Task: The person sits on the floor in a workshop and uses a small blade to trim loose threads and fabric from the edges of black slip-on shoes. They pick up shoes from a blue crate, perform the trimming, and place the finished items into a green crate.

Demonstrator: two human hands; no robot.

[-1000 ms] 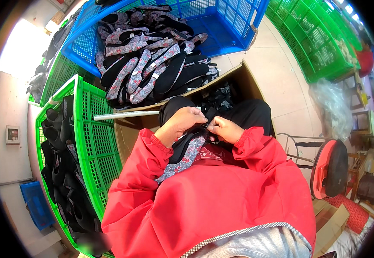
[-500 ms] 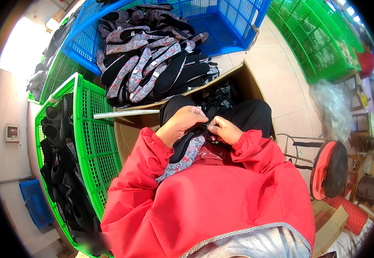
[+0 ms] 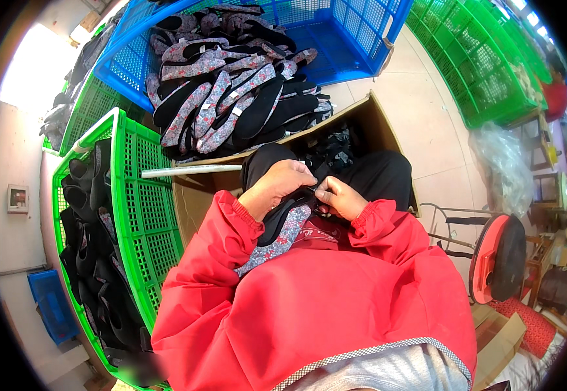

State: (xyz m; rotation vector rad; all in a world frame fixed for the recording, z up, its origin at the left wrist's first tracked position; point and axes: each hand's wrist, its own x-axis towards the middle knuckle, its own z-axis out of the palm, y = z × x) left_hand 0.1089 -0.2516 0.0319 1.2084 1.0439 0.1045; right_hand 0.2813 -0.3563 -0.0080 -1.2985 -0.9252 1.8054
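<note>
Over my lap lies a soft shoe upper (image 3: 282, 239), black with a grey, red and blue floral panel. My left hand (image 3: 277, 186) bends over its far black end, fingertips and thumb pinched together on it. Close beside, my right hand (image 3: 341, 197) pinches the same dark edge between thumb and curled fingers. The fingertips of both hands nearly meet, and the small bit between them is too dark to make out. Part of the upper is hidden beneath my left hand and sleeve.
Beyond my knees stands an open cardboard box (image 3: 382, 120) with dark pieces inside. A blue crate (image 3: 342, 49) holds a pile of floral and black uppers (image 3: 221, 107). At left is a green crate (image 3: 146, 195) of black uppers; a white rod (image 3: 192, 171) spans toward my knee. A round-seated chair (image 3: 502, 257) stands right.
</note>
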